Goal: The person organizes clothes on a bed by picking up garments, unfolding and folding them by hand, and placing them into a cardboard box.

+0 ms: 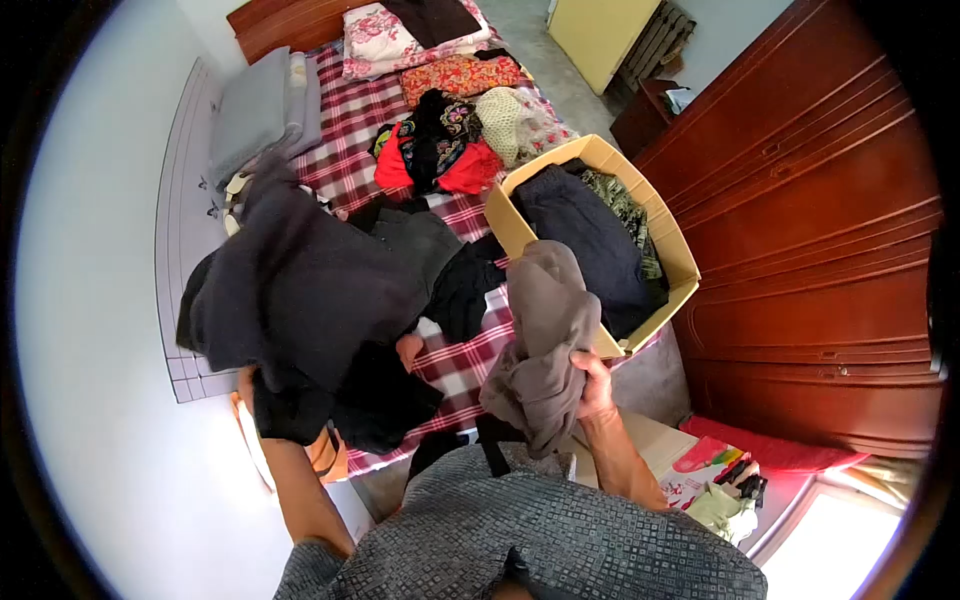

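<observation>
The head camera is looking forward and steeply down from the near end of the bed [335,110], its wide, round-edged view taking in the bed's whole length. The wearer's shirt [530,520] and right hand [593,385] are showing close below; the wardrobe [800,240] is standing right of the bed, the wall [90,250] left.

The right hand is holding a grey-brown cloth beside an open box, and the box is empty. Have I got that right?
Not quite: the box isn't empty. The head view shows dark clothes inside it. The rest stands: the right hand holds a grey-brown cloth beside the box, which is open.
</observation>
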Action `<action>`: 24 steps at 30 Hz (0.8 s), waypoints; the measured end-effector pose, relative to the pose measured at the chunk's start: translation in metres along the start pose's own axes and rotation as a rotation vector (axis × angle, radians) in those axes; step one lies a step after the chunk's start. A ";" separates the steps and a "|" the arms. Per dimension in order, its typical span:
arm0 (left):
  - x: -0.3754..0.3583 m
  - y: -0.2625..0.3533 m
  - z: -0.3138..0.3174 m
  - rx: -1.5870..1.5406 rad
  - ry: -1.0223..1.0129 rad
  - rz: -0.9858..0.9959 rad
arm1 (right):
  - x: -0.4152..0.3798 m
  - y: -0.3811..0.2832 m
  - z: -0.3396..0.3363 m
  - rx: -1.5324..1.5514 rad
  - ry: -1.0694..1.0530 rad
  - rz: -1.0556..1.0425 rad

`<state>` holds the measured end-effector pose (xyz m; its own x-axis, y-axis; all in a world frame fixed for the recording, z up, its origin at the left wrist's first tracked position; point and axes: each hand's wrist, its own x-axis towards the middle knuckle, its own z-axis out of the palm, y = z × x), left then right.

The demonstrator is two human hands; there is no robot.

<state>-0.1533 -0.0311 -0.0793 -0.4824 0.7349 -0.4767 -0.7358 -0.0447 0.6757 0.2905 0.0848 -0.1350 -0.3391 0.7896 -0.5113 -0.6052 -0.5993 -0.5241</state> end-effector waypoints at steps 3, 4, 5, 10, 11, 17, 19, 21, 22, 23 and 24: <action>0.005 0.002 -0.021 -0.226 0.042 0.011 | -0.003 -0.003 0.015 0.024 -0.101 0.017; 0.018 -0.009 -0.052 -0.196 0.224 0.032 | -0.005 -0.004 0.023 0.006 -0.133 -0.007; 0.037 -0.035 -0.102 -0.039 0.228 0.173 | -0.007 -0.004 0.029 0.008 -0.132 -0.011; -0.013 -0.119 -0.057 0.144 0.052 -0.108 | -0.008 0.006 0.061 -0.188 -0.190 -0.076; -0.024 -0.128 -0.019 0.126 -0.129 -0.188 | -0.007 0.010 0.066 -0.264 -0.184 -0.078; -0.059 -0.153 0.092 0.585 -0.556 0.041 | 0.005 0.035 0.090 -0.803 -0.188 -0.142; -0.047 -0.162 0.090 0.774 -0.486 0.062 | 0.005 0.033 0.097 -0.499 -0.085 -0.019; -0.035 -0.168 0.084 0.125 -0.263 -0.265 | 0.005 0.025 0.097 -0.367 -0.085 0.026; -0.030 -0.167 0.078 0.010 -0.268 -0.319 | 0.005 0.022 0.097 -0.318 -0.064 0.013; -0.025 -0.166 0.072 0.013 -0.274 -0.321 | 0.005 0.020 0.097 -0.268 -0.046 0.000; -0.022 -0.165 0.065 -0.068 -0.329 -0.356 | 0.007 0.023 0.092 -0.227 -0.035 -0.013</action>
<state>0.0102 0.0039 -0.1436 -0.0276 0.8871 -0.4608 -0.8622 0.2122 0.4599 0.2080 0.0889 -0.0875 -0.3596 0.7989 -0.4821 -0.4332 -0.6005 -0.6721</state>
